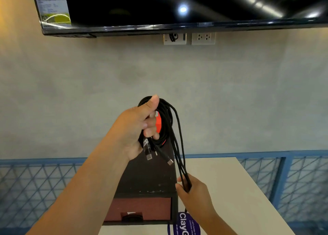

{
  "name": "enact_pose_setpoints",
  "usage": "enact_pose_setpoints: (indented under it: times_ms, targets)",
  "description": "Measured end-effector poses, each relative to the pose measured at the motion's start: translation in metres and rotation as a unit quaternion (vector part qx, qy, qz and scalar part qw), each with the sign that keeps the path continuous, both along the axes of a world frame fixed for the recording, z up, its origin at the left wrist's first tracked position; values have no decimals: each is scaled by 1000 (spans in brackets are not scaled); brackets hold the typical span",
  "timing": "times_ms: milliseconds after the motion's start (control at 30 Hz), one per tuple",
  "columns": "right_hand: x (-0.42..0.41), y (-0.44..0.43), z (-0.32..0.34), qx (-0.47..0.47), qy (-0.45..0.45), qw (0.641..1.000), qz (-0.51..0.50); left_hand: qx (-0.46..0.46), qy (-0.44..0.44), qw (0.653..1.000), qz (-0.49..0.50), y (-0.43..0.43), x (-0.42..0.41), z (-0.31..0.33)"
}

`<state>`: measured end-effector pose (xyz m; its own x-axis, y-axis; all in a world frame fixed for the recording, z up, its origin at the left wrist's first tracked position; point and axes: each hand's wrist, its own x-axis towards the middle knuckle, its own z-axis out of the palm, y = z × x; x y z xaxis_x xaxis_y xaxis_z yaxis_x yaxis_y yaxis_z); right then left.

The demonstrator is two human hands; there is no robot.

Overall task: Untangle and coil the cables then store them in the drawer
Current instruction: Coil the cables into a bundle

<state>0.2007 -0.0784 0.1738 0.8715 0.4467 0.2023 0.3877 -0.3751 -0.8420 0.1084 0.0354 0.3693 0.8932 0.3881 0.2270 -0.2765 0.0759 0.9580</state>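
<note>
The drawer box (pixel 149 178) stands on the table (pixel 221 181), its drawer (pixel 138 208) in the near face. Above the box our left hand (pixel 134 128) holds the coiled cables (pixel 166 108). Just right of the box our right hand (pixel 195 194) grips their hanging loops. Behind the box runs a railing (pixel 301 178), and high behind it hangs a screen (pixel 159 7).

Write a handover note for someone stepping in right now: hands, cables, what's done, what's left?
Left grip holds the coiled black cables raised above the drawer box, plugs dangling.
Right grip pinches the loose loops hanging lower.
The drawer is closed; the box sits on the white table.
Done: most of the coiling.
Left: wind in the last loops, open the drawer, store the cables.
</note>
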Motion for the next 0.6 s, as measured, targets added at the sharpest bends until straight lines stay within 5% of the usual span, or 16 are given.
enact_pose_setpoints:
  times_ms: [167, 333, 600]
  targets:
    - [5, -11, -21, -63, -67, 996, -19, -20, -3, 999, 26, 8, 2, -1]
    - [8, -25, -24, 25, -90, 994, -53, -51, -10, 997, 61, 17, 7, -3]
    - [18, -33, -18, 73, 16, 996, -53, -98, -24, 989, 106, 29, 9, -7]
